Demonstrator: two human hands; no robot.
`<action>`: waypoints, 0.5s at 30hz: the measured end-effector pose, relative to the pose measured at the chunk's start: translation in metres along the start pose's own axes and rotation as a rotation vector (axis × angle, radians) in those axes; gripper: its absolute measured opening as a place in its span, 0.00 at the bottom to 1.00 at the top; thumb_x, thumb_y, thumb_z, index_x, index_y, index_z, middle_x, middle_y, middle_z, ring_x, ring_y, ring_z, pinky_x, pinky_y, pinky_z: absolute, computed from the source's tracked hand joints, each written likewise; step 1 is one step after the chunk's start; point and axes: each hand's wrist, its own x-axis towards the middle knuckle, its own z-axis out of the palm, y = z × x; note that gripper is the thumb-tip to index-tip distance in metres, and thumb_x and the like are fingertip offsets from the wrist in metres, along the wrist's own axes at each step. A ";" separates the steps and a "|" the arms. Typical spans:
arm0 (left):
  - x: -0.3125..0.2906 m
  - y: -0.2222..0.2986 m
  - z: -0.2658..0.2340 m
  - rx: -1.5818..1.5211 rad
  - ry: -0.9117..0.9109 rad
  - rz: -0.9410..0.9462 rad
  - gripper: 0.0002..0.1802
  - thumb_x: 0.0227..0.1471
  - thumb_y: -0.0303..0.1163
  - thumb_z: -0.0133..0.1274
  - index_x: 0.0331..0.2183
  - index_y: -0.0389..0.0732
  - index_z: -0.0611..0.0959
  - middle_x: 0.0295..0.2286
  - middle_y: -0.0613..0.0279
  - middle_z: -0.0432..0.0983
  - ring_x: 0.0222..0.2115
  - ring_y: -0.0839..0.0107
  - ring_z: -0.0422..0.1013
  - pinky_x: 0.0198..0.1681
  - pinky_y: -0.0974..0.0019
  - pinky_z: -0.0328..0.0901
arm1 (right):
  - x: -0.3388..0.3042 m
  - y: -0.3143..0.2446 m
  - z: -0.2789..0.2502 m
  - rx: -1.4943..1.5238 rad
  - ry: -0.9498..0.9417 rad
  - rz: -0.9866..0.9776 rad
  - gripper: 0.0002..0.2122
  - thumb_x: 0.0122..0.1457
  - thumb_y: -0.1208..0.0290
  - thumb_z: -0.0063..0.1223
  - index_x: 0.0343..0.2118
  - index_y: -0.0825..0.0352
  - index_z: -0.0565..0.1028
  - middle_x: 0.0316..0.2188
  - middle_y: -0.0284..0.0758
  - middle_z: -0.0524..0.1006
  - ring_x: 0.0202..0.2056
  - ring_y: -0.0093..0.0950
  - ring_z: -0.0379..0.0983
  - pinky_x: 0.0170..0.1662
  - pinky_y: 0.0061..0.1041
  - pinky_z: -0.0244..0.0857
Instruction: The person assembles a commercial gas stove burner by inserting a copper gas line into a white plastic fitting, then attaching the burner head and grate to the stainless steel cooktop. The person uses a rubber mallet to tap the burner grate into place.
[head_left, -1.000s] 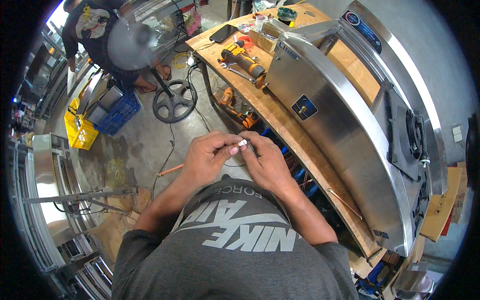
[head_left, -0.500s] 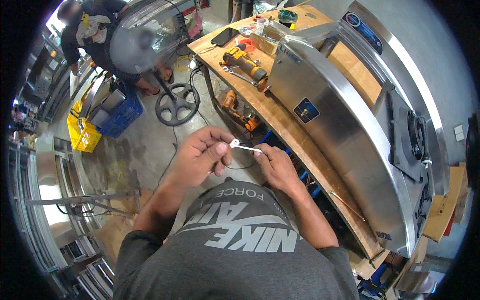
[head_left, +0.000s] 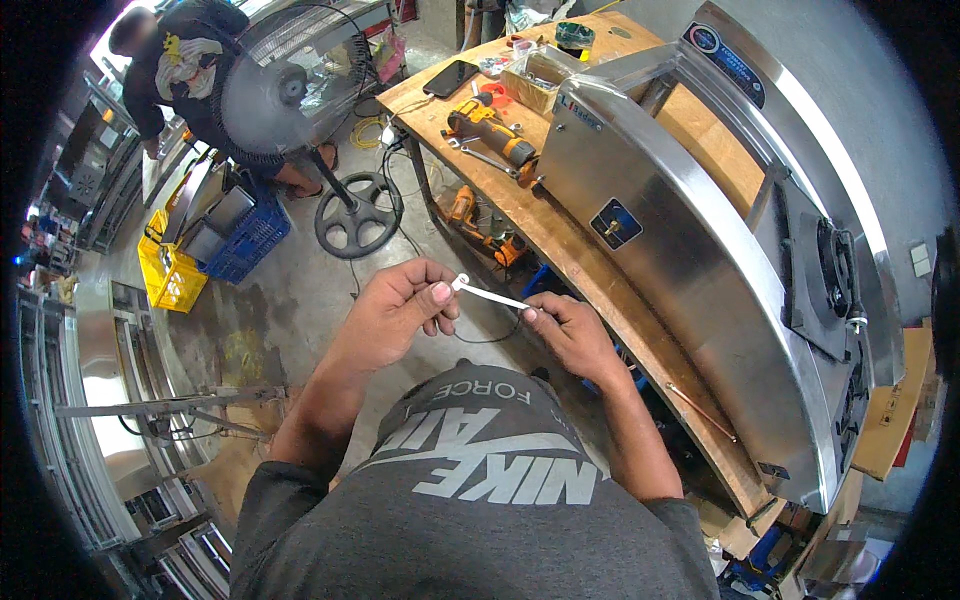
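Fingers of the left hand [head_left: 398, 308] pinch the looped end of a white strip [head_left: 493, 295] between thumb and forefinger; those of the right hand [head_left: 572, 337] grip its other end. Strip is held in the air in front of the torso, slanting down to the right, well apart from the worktop [head_left: 610, 300].

Obscured: the strip's right tip, covered by thumb and fingertips; its material cannot be told. Left hand's lower fingers curl inward, partly hidden. Fan [head_left: 290, 88] blades blurred; a co-worker [head_left: 178, 75] stands partly behind them. Contents of the tray [head_left: 533, 92] are hard to make out. Orange power tool [head_left: 508, 250] beneath the worktop lies partly in shadow. Dark fisheye rim cuts off the outer room.

Surface: bare wood, scuffed, carrying a phone [head_left: 451, 79], a yellow-and-black drill [head_left: 492, 132], wrenches [head_left: 488, 159], a thin copper-coloured rod [head_left: 703, 412] and a large steel housing [head_left: 680, 270].

Room: grey, stained floor [head_left: 320, 300]; yellow crate [head_left: 175, 283] and blue crate [head_left: 247, 240] side by side at left; pale wall [head_left: 855, 60] at right.
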 end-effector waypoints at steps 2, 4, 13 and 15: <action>0.000 -0.003 0.003 0.012 0.047 0.031 0.12 0.66 0.36 0.49 0.41 0.37 0.79 0.27 0.69 0.75 0.25 0.81 0.71 0.30 0.78 0.64 | 0.002 -0.005 0.000 -0.062 0.020 0.035 0.14 0.67 0.61 0.50 0.42 0.69 0.78 0.31 0.42 0.79 0.35 0.34 0.74 0.41 0.32 0.66; 0.000 -0.008 0.001 0.031 0.056 0.019 0.13 0.66 0.37 0.49 0.42 0.37 0.79 0.27 0.70 0.75 0.23 0.82 0.69 0.28 0.78 0.64 | 0.002 -0.002 0.003 -0.020 0.012 0.044 0.15 0.66 0.60 0.51 0.41 0.69 0.79 0.32 0.43 0.79 0.35 0.34 0.75 0.41 0.33 0.66; -0.004 0.003 0.009 -0.089 -0.117 -0.043 0.12 0.65 0.38 0.51 0.41 0.38 0.76 0.23 0.70 0.73 0.21 0.85 0.64 0.23 0.80 0.60 | 0.008 -0.005 0.003 0.072 -0.023 0.023 0.14 0.65 0.61 0.53 0.40 0.69 0.80 0.33 0.43 0.80 0.35 0.34 0.75 0.41 0.33 0.67; -0.002 0.000 0.006 -0.064 -0.109 -0.062 0.12 0.64 0.37 0.53 0.41 0.38 0.75 0.23 0.69 0.73 0.21 0.85 0.64 0.23 0.80 0.59 | 0.008 -0.002 0.002 0.069 -0.020 0.002 0.14 0.65 0.61 0.53 0.40 0.69 0.80 0.32 0.42 0.80 0.36 0.34 0.75 0.41 0.33 0.67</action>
